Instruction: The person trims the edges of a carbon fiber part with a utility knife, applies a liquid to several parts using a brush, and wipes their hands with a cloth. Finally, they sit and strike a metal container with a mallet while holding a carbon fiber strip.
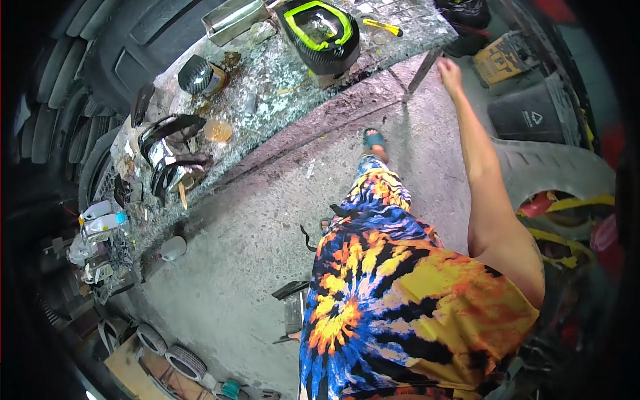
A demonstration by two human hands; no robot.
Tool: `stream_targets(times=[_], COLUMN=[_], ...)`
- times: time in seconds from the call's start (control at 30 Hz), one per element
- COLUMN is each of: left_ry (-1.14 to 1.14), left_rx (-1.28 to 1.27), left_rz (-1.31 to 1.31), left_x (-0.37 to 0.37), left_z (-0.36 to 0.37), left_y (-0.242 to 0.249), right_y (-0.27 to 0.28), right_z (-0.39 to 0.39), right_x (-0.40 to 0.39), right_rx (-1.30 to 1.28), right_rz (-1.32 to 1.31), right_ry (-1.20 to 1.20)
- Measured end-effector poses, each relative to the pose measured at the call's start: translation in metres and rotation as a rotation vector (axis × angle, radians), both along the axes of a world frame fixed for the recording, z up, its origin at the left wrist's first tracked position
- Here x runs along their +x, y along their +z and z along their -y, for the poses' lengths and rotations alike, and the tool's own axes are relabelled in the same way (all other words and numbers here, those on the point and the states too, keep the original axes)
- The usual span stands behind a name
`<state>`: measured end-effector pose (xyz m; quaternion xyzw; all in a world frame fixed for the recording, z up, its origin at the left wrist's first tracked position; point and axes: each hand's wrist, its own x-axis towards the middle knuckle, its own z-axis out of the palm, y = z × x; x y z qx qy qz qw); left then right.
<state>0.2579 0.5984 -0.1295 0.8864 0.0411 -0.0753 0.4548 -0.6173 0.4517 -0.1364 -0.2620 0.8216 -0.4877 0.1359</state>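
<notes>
Right hand (pixel 451 69) extended beside the table (pixel 280 73) corner.
Fingers loosely together, holding nothing, just beside the metal table leg (pixel 421 72); black part with green rim (pixel 319 30) lies on the table, well apart; left hand out of view.

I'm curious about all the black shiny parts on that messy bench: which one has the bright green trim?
The large black shell at the far end of the workbench, outlined in neon green. The small carbon-weave cover and the curved dark pieces nearer the bottles have no green.
</notes>
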Motion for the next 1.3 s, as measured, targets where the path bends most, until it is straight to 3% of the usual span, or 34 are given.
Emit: stream_targets(times=[0.07,0.13,0.2,0.27,0.37,0.6,0.67,0.77,0.8,0.87,0.93,0.97,1.07,1.1,1.2,1.3], left_ry=[0.02,0.057,0.122,0.206,0.288,0.448,0.503,0.586,0.609,0.645,0.698,0.69,0.686,0.667,0.7,0.65], left_rx=[-0.018,-0.029,-0.061,-0.098,-0.132,-0.136,-0.151,-0.141,-0.141,-0.138,0.038,-0.09,-0.119,-0.114,-0.124,-0.159], left_rz=[0.001,0.002,0.002,0.007,0.016,0.066,0.077,0.09,0.092,0.081,0.044,0.127,0.158,0.085,0.121,0.097], left_x=[-0.042,-0.092,-0.148,-0.203,-0.271,-0.383,-0.403,-0.439,-0.447,-0.46,-0.467,-0.469,-0.491,-0.496,-0.492,-0.485], left_z=[0.003,0.003,0.006,0.011,0.01,-0.034,-0.055,-0.069,-0.07,-0.076,-0.079,-0.086,-0.074,-0.072,-0.084,-0.098], left_y=[0.003,0.005,0.007,0.016,0.033,0.076,0.08,0.093,0.098,0.096,0.107,0.104,0.115,0.112,0.104,0.099], right_y=[0.008,0.01,0.015,0.012,0.007,-0.065,-0.062,-0.098,-0.097,-0.079,-0.086,-0.089,-0.079,-0.082,-0.05,-0.002], right_z=[0.058,0.121,0.193,0.264,0.346,0.467,0.467,0.505,0.508,0.51,0.519,0.522,0.527,0.528,0.522,0.499], right_x=[-0.055,-0.121,-0.168,-0.208,-0.235,-0.294,-0.306,-0.351,-0.355,-0.35,-0.356,-0.361,-0.359,-0.368,-0.354,-0.329], right_rx=[-0.065,-0.017,0.011,0.068,0.135,0.217,0.043,0.023,0.047,0.522,0.587,0.655,0.729,0.578,0.711,0.676], right_rz=[-0.036,-0.258,-0.242,-0.494,-0.484,-0.946,-0.982,-1.116,-1.15,-1.229,-1.217,-1.194,-1.274,-1.302,-1.214,-1.224], right_ry=[0.04,0.166,0.194,0.276,0.409,0.534,0.515,0.593,0.582,0.588,0.624,0.635,0.642,0.649,0.758,0.778])
